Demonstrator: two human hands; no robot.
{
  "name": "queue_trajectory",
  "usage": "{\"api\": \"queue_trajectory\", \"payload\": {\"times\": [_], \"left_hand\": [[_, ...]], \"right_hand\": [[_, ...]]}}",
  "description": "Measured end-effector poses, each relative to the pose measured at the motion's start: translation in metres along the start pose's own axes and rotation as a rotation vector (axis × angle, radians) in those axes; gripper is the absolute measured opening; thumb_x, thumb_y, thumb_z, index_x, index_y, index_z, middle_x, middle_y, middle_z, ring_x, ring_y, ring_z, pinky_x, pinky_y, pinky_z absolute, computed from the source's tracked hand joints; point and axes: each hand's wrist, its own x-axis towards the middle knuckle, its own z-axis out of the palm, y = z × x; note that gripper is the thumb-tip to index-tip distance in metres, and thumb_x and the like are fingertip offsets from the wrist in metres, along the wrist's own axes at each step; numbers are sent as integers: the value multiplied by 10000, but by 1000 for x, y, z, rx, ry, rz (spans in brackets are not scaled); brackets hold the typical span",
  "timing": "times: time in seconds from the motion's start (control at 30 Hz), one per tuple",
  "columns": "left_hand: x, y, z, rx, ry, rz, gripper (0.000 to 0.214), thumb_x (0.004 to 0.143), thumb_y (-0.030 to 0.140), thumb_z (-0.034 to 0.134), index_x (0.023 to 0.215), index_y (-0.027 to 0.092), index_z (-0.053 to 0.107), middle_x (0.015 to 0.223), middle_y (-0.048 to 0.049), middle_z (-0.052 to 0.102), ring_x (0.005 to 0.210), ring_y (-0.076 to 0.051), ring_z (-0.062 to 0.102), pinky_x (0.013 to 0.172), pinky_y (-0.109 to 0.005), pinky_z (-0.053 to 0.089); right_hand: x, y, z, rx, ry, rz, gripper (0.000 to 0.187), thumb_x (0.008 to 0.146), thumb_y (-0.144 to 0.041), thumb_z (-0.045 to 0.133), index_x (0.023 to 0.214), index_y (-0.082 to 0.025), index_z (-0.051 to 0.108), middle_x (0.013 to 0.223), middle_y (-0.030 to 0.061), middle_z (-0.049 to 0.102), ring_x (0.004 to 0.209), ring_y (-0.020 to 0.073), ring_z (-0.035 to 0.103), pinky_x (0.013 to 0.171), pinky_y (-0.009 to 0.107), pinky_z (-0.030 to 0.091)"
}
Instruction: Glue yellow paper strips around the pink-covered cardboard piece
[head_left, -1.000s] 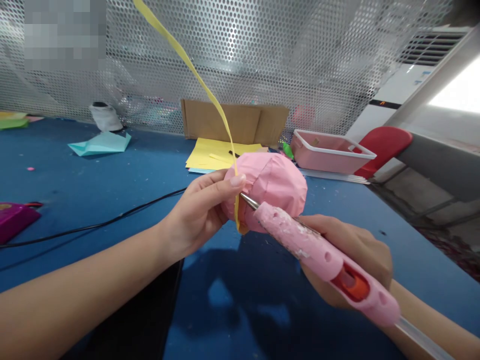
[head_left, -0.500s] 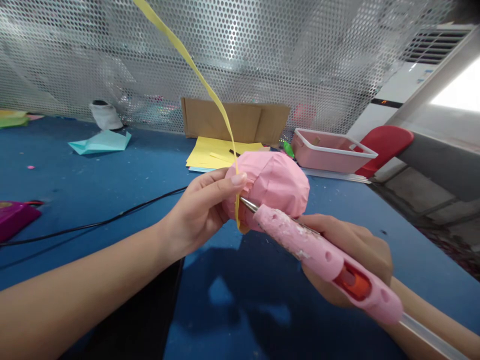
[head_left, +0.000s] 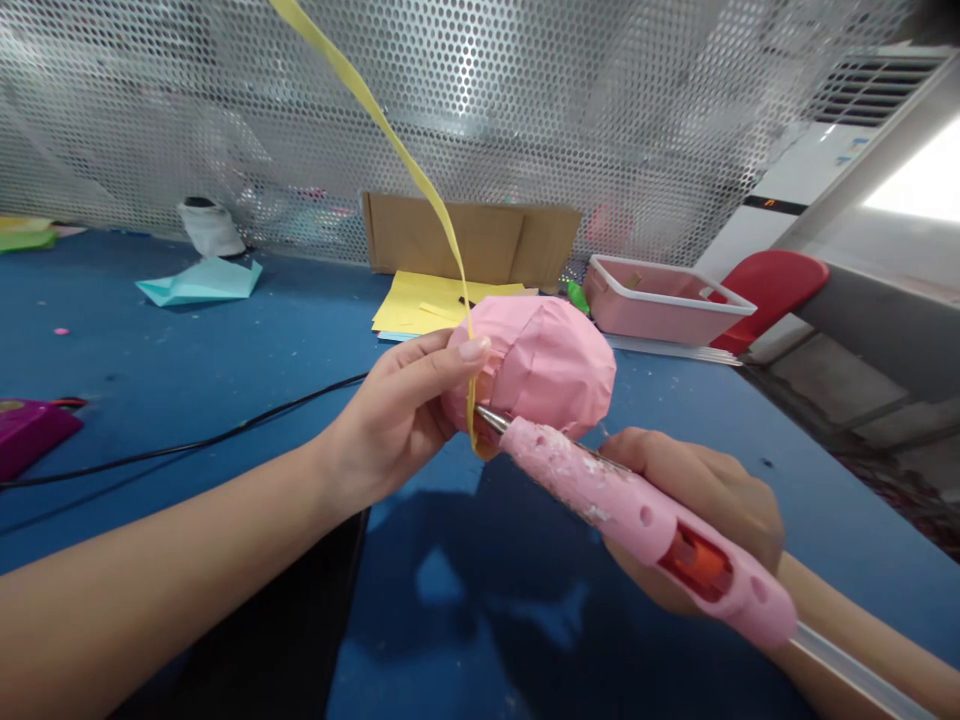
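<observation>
My left hand [head_left: 409, 405] is closed on a rounded pink paper piece [head_left: 559, 365], its thumb pressing on the near side. Under that thumb runs a long yellow paper strip [head_left: 420, 180], which rises to the upper left and curls round the lower edge of the pink piece. In my right hand [head_left: 701, 500] is a pink hot glue gun [head_left: 592, 480], with a clear glue stick [head_left: 847, 670] coming out of its back end. The gun's metal tip [head_left: 491, 418] is at the strip, low on the pink piece. Whether it touches cannot be made out.
A blue table [head_left: 285, 560] carries yellow paper sheets [head_left: 412, 303], a folded light-blue paper [head_left: 202, 281] and a pink basket [head_left: 667, 310]. Cardboard [head_left: 465, 238] leans at the back. At left, a black cable [head_left: 247, 425] passes a purple box [head_left: 34, 435].
The glue gun and its tip have shifted slightly left and down along the strip. The pink paper piece has moved a little left and up in my left hand.
</observation>
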Motion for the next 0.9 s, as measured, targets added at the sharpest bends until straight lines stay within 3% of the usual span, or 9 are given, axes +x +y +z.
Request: {"api": "queue_trajectory", "payload": {"times": [0.3,0.47,0.57,0.9], "left_hand": [[0,1,0,45,15,-4,213,688,343,723,654,145,652,539,-7,579,468,-124,549,478,-249,525],[0,2,2,19,58,0,219,681,334,720,641,148,611,555,-5,561,481,-131,536,479,-268,520],[-1,3,2,24,62,-7,198,690,311,704,649,149,598,572,-4,559,495,-130,543,504,-274,529],[1,-2,-5,88,45,64,222,740,363,721,695,157,653,609,0,582,527,-110,539,502,-222,482]], "right_hand": [[-3,2,-1,37,-43,16,124,836,-280,487,725,-237,453,557,-40,549,482,116,497,498,252,361],[5,2,1,56,-12,-52,27,802,-219,509,814,-231,488,564,-61,563,473,101,513,457,251,330],[8,2,1,83,-33,-82,97,817,-236,491,909,-223,517,626,-52,634,506,105,560,473,248,361],[4,1,-1,115,-34,-72,88,844,-239,498,931,-231,514,641,-32,645,504,127,577,498,252,414]]}}
